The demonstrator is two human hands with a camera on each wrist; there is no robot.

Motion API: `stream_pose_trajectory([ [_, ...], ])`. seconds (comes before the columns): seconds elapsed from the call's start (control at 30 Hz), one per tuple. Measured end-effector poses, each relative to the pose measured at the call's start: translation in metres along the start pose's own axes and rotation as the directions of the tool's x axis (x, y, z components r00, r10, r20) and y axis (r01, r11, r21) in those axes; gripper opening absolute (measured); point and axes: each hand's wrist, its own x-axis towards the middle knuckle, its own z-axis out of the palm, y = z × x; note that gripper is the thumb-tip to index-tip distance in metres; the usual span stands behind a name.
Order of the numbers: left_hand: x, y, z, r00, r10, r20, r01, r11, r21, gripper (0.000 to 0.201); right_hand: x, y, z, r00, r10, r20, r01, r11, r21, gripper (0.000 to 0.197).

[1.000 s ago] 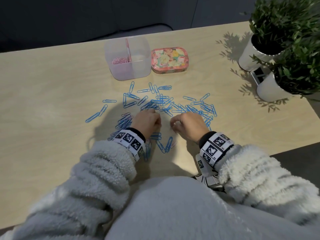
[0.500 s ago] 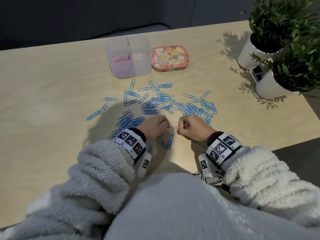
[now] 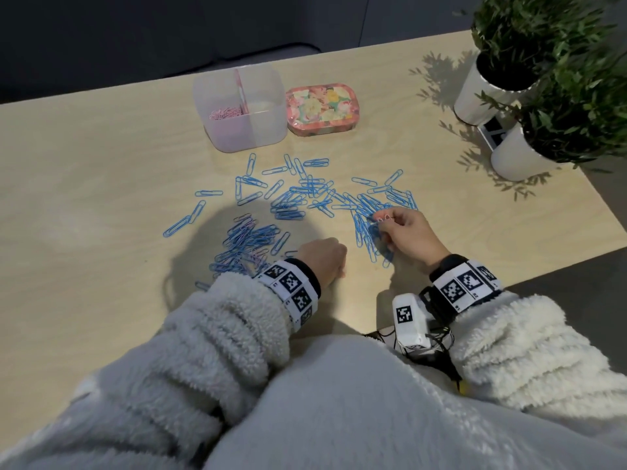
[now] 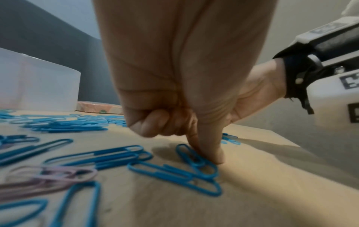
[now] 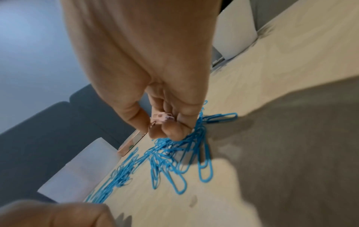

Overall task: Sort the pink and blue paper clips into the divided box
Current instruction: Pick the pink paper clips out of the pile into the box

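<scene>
Head view: near the divided box (image 3: 237, 110), the right hand (image 3: 407, 237) pinches pink paper clips (image 3: 385, 217) above blue paper clips (image 3: 305, 198) on the counter (image 3: 84, 164).

Left wrist view: the left hand (image 4: 174, 92), fingers curled, presses its thumb onto one blue clip (image 4: 196, 161).

Right wrist view: the pink clips sit between thumb and fingertips (image 5: 172, 132).

1. Table (image 3: 84, 184): light wood, grain visible, fills most of the head view.
2. Far side: dark grey wall (image 3: 390, 18) with a vertical seam; a dark sofa (image 3: 135, 45) in front of it, left.
3. Far right on the table: two plants (image 3: 559, 79) in white pots (image 3: 515, 157), just beside each other.
4. Light comes from the right: leaf shadows (image 3: 437, 76) fall left of the pots.
5. Right of the table: grey floor (image 3: 576, 286).
</scene>
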Motion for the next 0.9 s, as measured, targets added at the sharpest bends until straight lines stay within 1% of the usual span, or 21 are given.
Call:
stream_pose_trajectory([
  [0.1, -0.002, -0.001, 0.005, 1.0, 0.006, -0.021, -0.006, 1.0, -0.02, 0.023, 0.0, -0.004, 0.003, 0.999, 0.01, -0.043, -0.008, 0.998, 0.058, 0.025],
  [0.17, -0.008, -0.01, 0.003, 0.994, 0.026, -0.104, -0.044, 0.983, -0.178, 0.022, -0.004, -0.01, 0.006, 0.997, 0.064, 0.031, -0.068, 0.986, 0.149, 0.025],
  [0.23, -0.018, -0.027, -0.004, 0.974, -0.024, -0.223, -0.069, 0.914, -0.399, 0.016, -0.008, -0.011, 0.014, 0.989, 0.081, 0.123, -0.089, 0.994, 0.067, 0.028],
  [0.27, -0.024, -0.037, -0.007, 0.961, -0.084, -0.262, -0.063, 0.859, -0.508, 0.012, -0.008, -0.008, 0.021, 0.987, 0.055, 0.154, -0.05, 0.998, -0.034, 0.03],
  [0.3, -0.03, -0.045, -0.011, 0.948, -0.151, -0.279, -0.055, 0.787, -0.614, 0.012, -0.008, -0.004, 0.029, 0.982, -0.008, 0.19, 0.038, 0.987, -0.157, 0.028],
  [0.33, -0.037, -0.054, -0.013, 0.937, -0.219, -0.271, -0.037, 0.711, -0.702, 0.016, -0.008, 0.0, 0.038, 0.965, -0.09, 0.247, 0.163, 0.941, -0.295, 0.021],
  [0.37, -0.045, -0.062, -0.015, 0.929, -0.276, -0.247, -0.014, 0.641, -0.767, 0.02, -0.009, 0.003, 0.048, 0.93, -0.157, 0.333, 0.299, 0.85, -0.434, 0.013],
  [0.4, -0.051, -0.071, -0.015, 0.923, -0.324, -0.206, 0.014, 0.564, -0.825, 0.023, -0.011, 0.006, 0.058, 0.888, -0.184, 0.421, 0.412, 0.724, -0.553, 0.009],
  [0.43, -0.058, -0.079, -0.015, 0.919, -0.358, -0.163, 0.023, 0.463, -0.886, 0.026, -0.013, 0.009, 0.067, 0.857, -0.181, 0.483, 0.491, 0.575, -0.654, 0.011],
  [0.47, -0.064, -0.086, -0.014, 0.914, -0.386, -0.127, 0.014, 0.342, -0.94, 0.027, -0.015, 0.011, 0.073, 0.838, -0.169, 0.519, 0.534, 0.451, -0.715, 0.016],
  [0.5, -0.07, -0.092, -0.012, 0.906, -0.411, -0.098, -0.002, 0.228, -0.974, 0.027, -0.017, 0.011, 0.077, 0.832, -0.171, 0.528, 0.55, 0.382, -0.742, 0.019],
  [0.53, -0.075, -0.097, -0.01, 0.895, -0.44, -0.072, -0.014, 0.135, -0.991, 0.026, -0.017, 0.012, 0.077, 0.832, -0.194, 0.52, 0.554, 0.366, -0.748, 0.019],
  [0.6, -0.083, -0.102, -0.008, 0.871, -0.491, -0.024, -0.032, -0.007, -0.999, 0.025, -0.014, 0.013, 0.071, 0.857, -0.226, 0.462, 0.514, 0.398, -0.759, 0.015],
  [0.67, -0.088, -0.104, -0.006, 0.862, -0.506, 0.038, -0.017, -0.104, -0.994, 0.032, -0.009, 0.012, 0.06, 0.897, -0.236, 0.374, 0.442, 0.46, -0.77, 0.012],
  [0.7, -0.088, -0.103, -0.004, 0.859, -0.506, 0.07, 0.012, -0.117, -0.993, 0.034, -0.008, 0.012, 0.055, 0.907, -0.251, 0.337, 0.419, 0.48, -0.771, 0.013],
  [0.73, -0.087, -0.102, -0.001, 0.852, -0.518, 0.076, 0.046, -0.072, -0.996, 0.035, -0.008, 0.012, 0.053, 0.909, -0.272, 0.317, 0.414, 0.49, -0.767, 0.014],
  [0.77, -0.086, -0.101, 0.002, 0.843, -0.537, 0.042, 0.075, 0.041, -0.996, 0.034, -0.009, 0.01, 0.053, 0.907, -0.283, 0.312, 0.416, 0.491, -0.765, 0.015],
  [0.8, -0.084, -0.1, 0.005, 0.838, -0.545, -0.032, 0.093, 0.201, -0.975, 0.031, -0.011, 0.01, 0.055, 0.901, -0.289, 0.323, 0.429, 0.487, -0.761, 0.015],
  [0.83, -0.082, -0.098, 0.007, 0.845, -0.519, -0.13, 0.097, 0.387, -0.917, 0.024, -0.013, 0.01, 0.059, 0.894, -0.291, 0.341, 0.445, 0.479, -0.757, 0.014],
  [0.87, -0.079, -0.095, 0.008, 0.862, -0.454, -0.227, 0.088, 0.574, -0.814, 0.016, -0.015, 0.01, 0.063, 0.887, -0.296, 0.355, 0.458, 0.468, -0.755, 0.013],
  [0.9, -0.076, -0.091, 0.007, 0.886, -0.374, -0.275, 0.097, 0.728, -0.679, 0.007, -0.017, 0.01, 0.067, 0.885, -0.296, 0.358, 0.461, 0.456, -0.761, 0.013],
])
